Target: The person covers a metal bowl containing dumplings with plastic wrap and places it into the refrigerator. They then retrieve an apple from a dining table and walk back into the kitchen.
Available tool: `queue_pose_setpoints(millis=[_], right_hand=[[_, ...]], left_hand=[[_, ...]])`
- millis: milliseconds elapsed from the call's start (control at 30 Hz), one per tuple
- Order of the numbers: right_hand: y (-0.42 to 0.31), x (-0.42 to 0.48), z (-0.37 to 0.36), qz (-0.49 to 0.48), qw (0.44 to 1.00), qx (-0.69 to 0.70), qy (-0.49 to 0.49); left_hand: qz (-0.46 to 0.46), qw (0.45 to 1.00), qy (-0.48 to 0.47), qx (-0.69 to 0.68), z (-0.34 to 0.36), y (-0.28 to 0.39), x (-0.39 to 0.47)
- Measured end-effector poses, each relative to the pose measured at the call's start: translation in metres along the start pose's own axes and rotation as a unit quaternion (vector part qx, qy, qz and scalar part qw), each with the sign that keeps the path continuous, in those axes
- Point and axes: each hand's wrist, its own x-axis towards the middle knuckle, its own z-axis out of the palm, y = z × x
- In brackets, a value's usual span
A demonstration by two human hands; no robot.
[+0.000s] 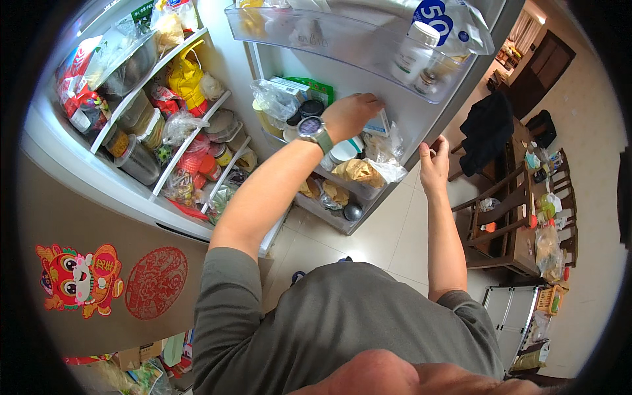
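My left hand (pixel 351 114), with a watch on its wrist, reaches into the middle bin of the open fridge door (pixel 345 79). Its fingertips point down over a white-and-blue box (pixel 377 123); whether they hold anything is hidden. Around it in that bin are black-lidded jars (pixel 312 108), a green packet (pixel 316 89), a clear plastic bag (pixel 275 101), a white-lidded tub (pixel 343 152) and a brown package in plastic (pixel 360 172). My right hand (pixel 435 163) is raised at the outer edge of the door, fingers curled near the thumb; its grip is unclear.
At left, fridge shelves (pixel 148 89) are packed with bags, jars and containers. The upper door bin (pixel 345 44) holds a white bottle (pixel 417 52). A dining table (pixel 523 237) with chairs stands at right, a cabinet (pixel 511 306) below it.
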Motion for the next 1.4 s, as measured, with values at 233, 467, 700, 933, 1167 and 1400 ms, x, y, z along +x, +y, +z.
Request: queue_pose_setpoints(millis=[233, 467, 700, 933, 1167, 1400], right_hand=[[-0.004, -0.005, 0.004, -0.013, 1.0, 0.021, 0.002], [-0.011, -0.011, 0.003, -0.019, 1.0, 0.01, -0.011], [-0.021, -0.032, 0.006, -0.024, 0.999, -0.028, -0.003], [-0.04, -0.053, 0.013, -0.033, 0.998, -0.047, 0.006], [-0.052, -0.067, 0.02, -0.035, 0.997, -0.067, 0.005], [-0.065, -0.089, 0.029, -0.058, 0.994, -0.094, 0.017]], left_hand=[[-0.02, 0.998, 0.04, -0.033, 0.013, 0.007, -0.009], [-0.029, 0.987, 0.09, -0.127, 0.0, 0.014, -0.019], [-0.117, 0.96, 0.179, -0.178, -0.02, 0.015, -0.067], [-0.21, 0.917, 0.337, -0.04, -0.042, -0.012, -0.099], [-0.413, 0.821, 0.395, 0.017, -0.058, -0.076, -0.132], [-0.281, 0.882, 0.325, -0.193, -0.064, 0.016, -0.124]])
